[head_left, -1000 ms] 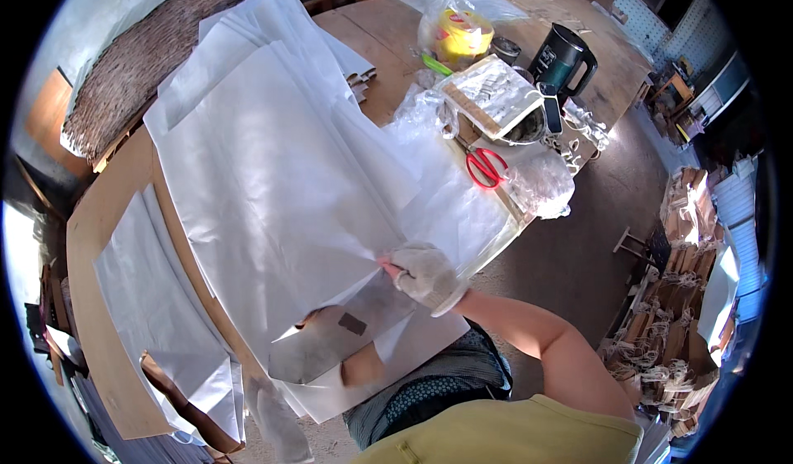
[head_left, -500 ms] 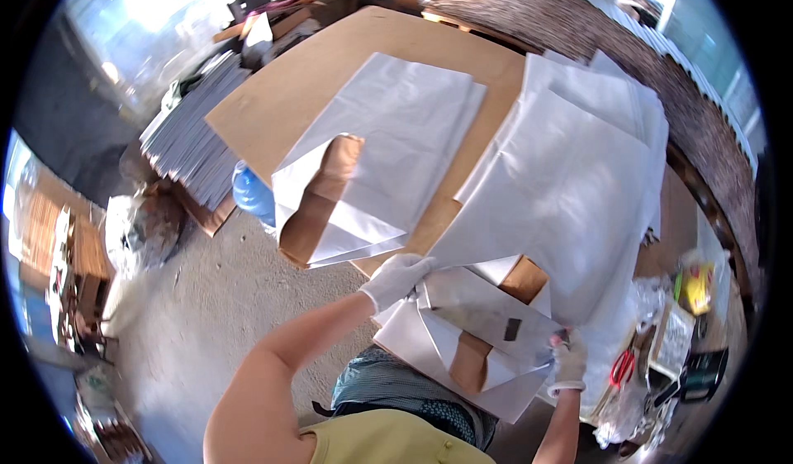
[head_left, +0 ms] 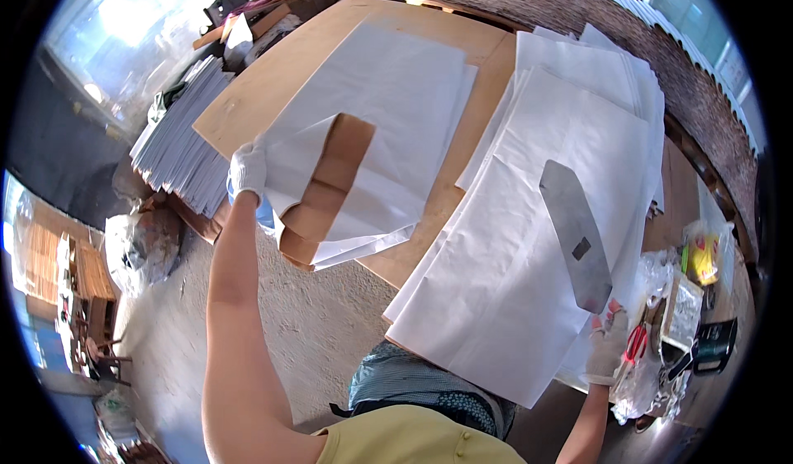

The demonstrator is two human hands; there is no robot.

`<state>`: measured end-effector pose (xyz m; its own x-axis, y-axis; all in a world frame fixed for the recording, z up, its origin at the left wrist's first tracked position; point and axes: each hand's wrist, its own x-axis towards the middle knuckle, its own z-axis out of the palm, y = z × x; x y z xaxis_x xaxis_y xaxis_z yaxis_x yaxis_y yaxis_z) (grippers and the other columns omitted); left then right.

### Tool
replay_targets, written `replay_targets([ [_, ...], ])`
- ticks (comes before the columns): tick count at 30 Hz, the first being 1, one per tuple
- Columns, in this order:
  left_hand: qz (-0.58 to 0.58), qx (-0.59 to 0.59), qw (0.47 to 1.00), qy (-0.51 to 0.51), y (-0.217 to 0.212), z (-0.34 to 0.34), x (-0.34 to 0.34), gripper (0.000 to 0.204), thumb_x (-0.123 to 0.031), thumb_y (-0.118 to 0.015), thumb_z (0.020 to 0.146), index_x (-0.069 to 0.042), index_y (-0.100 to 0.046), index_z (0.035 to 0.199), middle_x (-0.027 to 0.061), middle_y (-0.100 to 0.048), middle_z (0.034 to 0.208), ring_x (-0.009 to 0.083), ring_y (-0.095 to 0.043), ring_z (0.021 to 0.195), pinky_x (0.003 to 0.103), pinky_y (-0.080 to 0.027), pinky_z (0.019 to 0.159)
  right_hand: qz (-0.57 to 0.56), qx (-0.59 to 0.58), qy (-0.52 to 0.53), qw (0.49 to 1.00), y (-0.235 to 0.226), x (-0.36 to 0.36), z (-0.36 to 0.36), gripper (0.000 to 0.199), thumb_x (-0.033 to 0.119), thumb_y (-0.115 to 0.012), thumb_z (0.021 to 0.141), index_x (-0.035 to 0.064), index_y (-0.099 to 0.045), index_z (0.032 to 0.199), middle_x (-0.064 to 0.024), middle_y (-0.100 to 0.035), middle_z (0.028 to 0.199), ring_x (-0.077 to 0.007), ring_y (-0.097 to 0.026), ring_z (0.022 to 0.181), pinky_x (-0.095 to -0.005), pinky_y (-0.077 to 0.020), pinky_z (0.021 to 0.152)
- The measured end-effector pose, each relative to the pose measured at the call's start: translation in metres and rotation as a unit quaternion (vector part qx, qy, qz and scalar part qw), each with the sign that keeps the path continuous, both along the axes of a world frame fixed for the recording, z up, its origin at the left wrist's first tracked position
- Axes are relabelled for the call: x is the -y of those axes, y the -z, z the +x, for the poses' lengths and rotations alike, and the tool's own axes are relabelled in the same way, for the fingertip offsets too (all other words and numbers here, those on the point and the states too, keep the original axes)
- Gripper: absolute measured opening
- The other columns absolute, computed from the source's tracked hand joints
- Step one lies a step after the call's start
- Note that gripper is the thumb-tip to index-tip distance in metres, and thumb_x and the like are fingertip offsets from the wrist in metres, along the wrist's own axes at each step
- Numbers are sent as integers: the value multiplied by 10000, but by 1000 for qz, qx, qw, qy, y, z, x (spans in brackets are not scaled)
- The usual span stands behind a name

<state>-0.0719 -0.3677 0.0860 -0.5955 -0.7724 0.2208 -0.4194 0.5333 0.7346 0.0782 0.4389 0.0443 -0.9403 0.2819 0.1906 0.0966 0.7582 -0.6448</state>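
Observation:
My left hand (head_left: 248,171), in a white glove, grips the left edge of a white paper bag (head_left: 285,162) on the left pile. That bag's near end is folded open into a pointed shape, showing its brown inner layer (head_left: 334,171). My right hand (head_left: 608,347), in a glove with bare fingertips, holds nothing. Its fingers are apart, just below the near tip of a flat grey metal plate (head_left: 576,233). The plate lies lengthwise on the right stack of flat white paper bags (head_left: 496,299), whose near end reaches my waist.
Both piles rest on a brown tabletop (head_left: 289,76). Red scissors (head_left: 635,342), a dark green mug (head_left: 714,347) and plastic bags (head_left: 702,253) sit at the right. Left of the table are a stack of folded sheets (head_left: 186,138) and a blue bottle (head_left: 264,214).
My left hand has moved far left with a folded bag, from the right stack onto the left pile. The plate has come off the bag and lies on the right stack, out of my right hand.

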Motion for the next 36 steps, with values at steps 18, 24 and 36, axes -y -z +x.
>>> replay_targets([
  [18, -232, 10, 584, 778, -3, 82, -277, 314, 11, -718, 855, -114, -701, 1142, 26, -714, 1138, 251, -721, 953, 411, -600, 766, 323, 41, -417, 849, -106, 70, 86, 251, 169, -856, 683, 83, -721, 877, -80, -712, 939, -311, -711, 973, -437, -582, 857],
  [24, -176, -29, 652, 737, 32, 76, -295, 161, -73, -805, 840, -85, -732, 983, 59, -737, 961, 284, -725, 863, 365, -607, 737, -109, -15, -8, 994, -99, 52, 59, 196, 138, -608, 1087, -6, -710, 1002, -110, -779, 1035, -202, -709, 963, -346, -551, 864],
  [36, 53, 38, 904, 421, 60, 78, -366, 318, -257, -654, 1024, -40, -701, 796, 127, -675, 727, 311, -659, 643, 453, -492, 612, -227, -134, 108, 959, 41, 24, 35, 574, 511, -752, 961, 16, -665, 1238, -103, -675, 1233, -208, -633, 1148, -404, -515, 1024],
])
